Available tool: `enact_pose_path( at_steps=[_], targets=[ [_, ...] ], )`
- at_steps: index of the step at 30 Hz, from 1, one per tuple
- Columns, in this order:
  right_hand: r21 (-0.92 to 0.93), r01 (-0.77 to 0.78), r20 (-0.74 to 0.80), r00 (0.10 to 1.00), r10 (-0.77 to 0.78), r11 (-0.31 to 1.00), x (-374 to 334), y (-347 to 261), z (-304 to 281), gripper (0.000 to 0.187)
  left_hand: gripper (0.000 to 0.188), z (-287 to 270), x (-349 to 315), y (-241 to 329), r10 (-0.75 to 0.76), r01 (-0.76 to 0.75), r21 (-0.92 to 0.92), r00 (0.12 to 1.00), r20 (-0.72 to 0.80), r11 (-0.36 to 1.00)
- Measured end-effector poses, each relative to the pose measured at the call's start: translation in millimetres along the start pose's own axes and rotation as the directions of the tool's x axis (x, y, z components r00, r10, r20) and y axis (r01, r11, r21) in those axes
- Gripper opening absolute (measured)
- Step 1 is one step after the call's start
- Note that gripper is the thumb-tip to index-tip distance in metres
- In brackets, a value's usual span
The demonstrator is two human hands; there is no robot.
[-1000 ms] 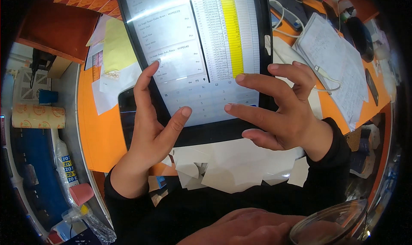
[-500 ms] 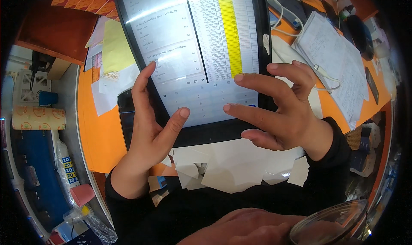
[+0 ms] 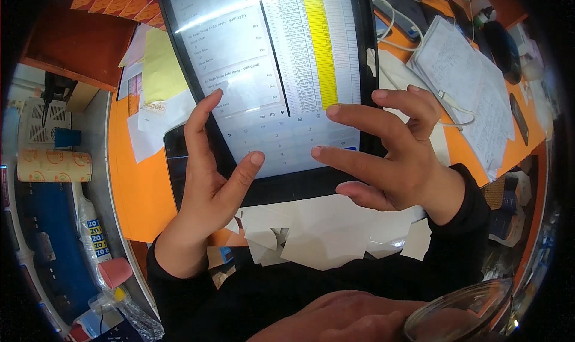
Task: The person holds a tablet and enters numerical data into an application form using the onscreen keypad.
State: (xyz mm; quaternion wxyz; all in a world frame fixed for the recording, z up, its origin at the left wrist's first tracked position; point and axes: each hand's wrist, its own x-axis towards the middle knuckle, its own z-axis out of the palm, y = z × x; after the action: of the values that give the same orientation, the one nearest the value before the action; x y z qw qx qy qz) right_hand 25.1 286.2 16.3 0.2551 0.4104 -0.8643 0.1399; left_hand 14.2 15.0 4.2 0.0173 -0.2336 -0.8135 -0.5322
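A tablet [image 3: 299, 183] in a black case lies in front of me. Its lit screen is split between a list on the left and a spreadsheet with a yellow column on the right; a number keypad fills the lower part. Over the left side of the screen is my left hand [image 3: 206, 174], index finger and thumb spread apart, the index tip at the list. My right hand [image 3: 395, 150] hovers at the lower right of the screen with fingers spread, two fingertips over the keypad area. Neither hand grasps anything.
Loose white papers [image 3: 329, 234] lie between the tablet and my body on the orange desk [image 3: 138, 192]. A yellow sheet [image 3: 165, 66] is at the left, a handwritten notebook [image 3: 461, 72] with a white cable [image 3: 458, 108] at the right. A pink cup [image 3: 115, 272] stands lower left.
My left index fingertip has shifted slightly down and to the right on the list. The right hand stays nearly still, and the tablet has not moved.
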Motion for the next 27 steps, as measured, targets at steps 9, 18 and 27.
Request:
enact_pose_path(
  at_steps=[9,18,27],
  targets=[
    [-0.020,0.010,-0.011,1.000,-0.010,1.000,-1.0,0.6,0.9,0.032,0.070,0.4,-0.2,0.3,-0.004,0.004,0.025,1.000,0.003,1.000],
    [-0.008,0.002,-0.004,1.000,-0.002,1.000,-1.0,0.3,-0.1,0.032,0.075,1.0,1.0,-0.4,0.005,-0.005,-0.017,1.000,0.000,1.000],
    [-0.006,0.020,-0.014,1.000,-0.020,1.000,1.0,1.5,-2.1,0.033,0.083,-1.6,-0.2,-3.9,-0.013,0.013,-0.032,1.000,0.001,0.999]
  ],
)
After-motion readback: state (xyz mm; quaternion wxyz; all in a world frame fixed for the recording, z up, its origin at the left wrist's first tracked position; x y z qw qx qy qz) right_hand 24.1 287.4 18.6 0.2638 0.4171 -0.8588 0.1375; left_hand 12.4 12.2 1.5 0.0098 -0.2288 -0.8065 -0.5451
